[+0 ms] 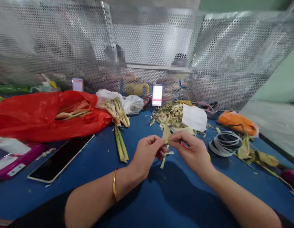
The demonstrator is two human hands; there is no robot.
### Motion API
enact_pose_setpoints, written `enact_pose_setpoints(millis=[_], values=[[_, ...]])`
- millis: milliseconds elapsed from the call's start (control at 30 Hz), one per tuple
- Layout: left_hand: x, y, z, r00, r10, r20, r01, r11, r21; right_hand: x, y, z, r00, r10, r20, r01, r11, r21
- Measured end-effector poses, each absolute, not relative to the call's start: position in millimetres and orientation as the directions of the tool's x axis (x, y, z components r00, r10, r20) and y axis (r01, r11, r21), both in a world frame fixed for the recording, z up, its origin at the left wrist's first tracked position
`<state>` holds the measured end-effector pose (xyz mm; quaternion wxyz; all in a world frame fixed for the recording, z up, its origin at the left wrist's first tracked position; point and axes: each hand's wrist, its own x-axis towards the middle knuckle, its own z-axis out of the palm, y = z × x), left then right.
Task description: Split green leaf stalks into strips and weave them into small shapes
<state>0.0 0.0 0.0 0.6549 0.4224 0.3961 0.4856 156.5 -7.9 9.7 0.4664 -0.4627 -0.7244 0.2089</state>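
My left hand (145, 153) and my right hand (194, 152) meet over the middle of the table, fingertips pinching a pale dried husk leaf (166, 130). The leaf's wide end points up and away from me, and a thin strip hangs below the fingers. Something small and red (184, 144) shows by my right fingers; its kind is mostly hidden. A gold bangle (115, 185) circles my left wrist. Left of the hands lies a flat green husk piece (121, 145). Beyond them is a heap of husk scraps (169, 114) beside a white sheet (194, 117).
A spool of pale cord (225, 144) stands at right near dried leaves (244, 148) and an orange bag (238, 123). At left are a black-screened phone (62, 158), a purple case (21, 163) and a red plastic bag (30, 115). A perforated metal panel (147, 41) closes the back.
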Motion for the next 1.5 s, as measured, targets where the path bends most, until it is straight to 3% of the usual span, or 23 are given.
enact_pose_setpoints(millis=[233, 467, 633, 767, 1100, 1500], values=[[2.1, 0.2, 3.5, 0.232, 0.958, -0.166, -0.331, 0.239, 0.913, 157.2, -7.4, 10.3, -0.175, 0.864, 0.471, 0.465, 0.495, -0.734], [3.6, -4.2, 2.4, 0.203, 0.975, -0.094, -0.308, 0.155, 0.939, 154.4, -9.9, 12.2, -0.104, 0.938, 0.331, 0.508, 0.337, -0.793], [4.7, -4.8, 3.3, 0.202, 0.978, -0.055, -0.207, 0.097, 0.974, 156.1, -2.7, 6.3, -0.133, 0.964, 0.232, 0.364, 0.265, -0.893], [3.6, -3.4, 1.9, 0.17, 0.984, -0.051, -0.193, 0.084, 0.978, 152.7, -5.0, 8.6, -0.139, 0.948, 0.287, 0.329, 0.318, -0.889], [1.8, -0.5, 2.6, 0.206, 0.97, -0.13, -0.285, 0.186, 0.94, 153.5, -8.2, 11.1, -0.175, 0.898, 0.403, 0.536, 0.431, -0.726], [2.3, -2.5, 3.2, 0.176, 0.984, 0.009, -0.111, 0.011, 0.994, 154.5, -7.5, 7.6, -0.085, 0.939, 0.332, 0.498, 0.329, -0.802]])
